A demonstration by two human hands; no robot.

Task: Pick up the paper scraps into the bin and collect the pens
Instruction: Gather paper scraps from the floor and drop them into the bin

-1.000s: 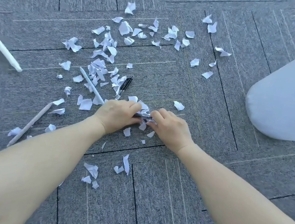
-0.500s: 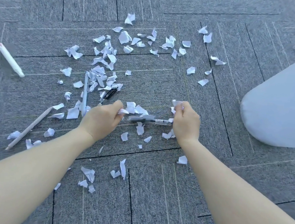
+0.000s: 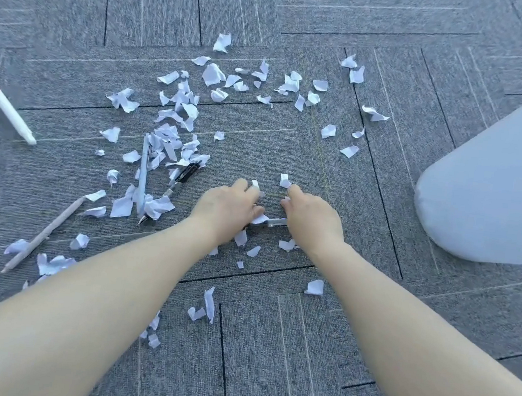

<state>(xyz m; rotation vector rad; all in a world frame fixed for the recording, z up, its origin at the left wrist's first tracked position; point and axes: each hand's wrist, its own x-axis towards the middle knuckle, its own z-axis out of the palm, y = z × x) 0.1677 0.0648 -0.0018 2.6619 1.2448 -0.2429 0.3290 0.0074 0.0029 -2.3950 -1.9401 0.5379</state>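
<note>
Several white paper scraps (image 3: 178, 113) lie strewn over the grey carpet. My left hand (image 3: 229, 209) and my right hand (image 3: 312, 218) rest side by side on the floor, fingers curled, each pinching small paper scraps. A grey pen (image 3: 278, 222) lies between the two hands, mostly hidden by them. Further left lie a light blue pen (image 3: 143, 171), a black pen (image 3: 186, 173), a beige pen (image 3: 45, 233) and a white pen (image 3: 10, 112).
A large pale rounded object (image 3: 501, 192) stands on the carpet at the right. More scraps (image 3: 314, 287) lie near my forearms and at the far side (image 3: 222, 42). The floor is grey carpet tiles (image 3: 365, 356).
Half a second ago my hands were spread apart at the ends of the grey pen; now they have come together over it, with scraps in their fingers.
</note>
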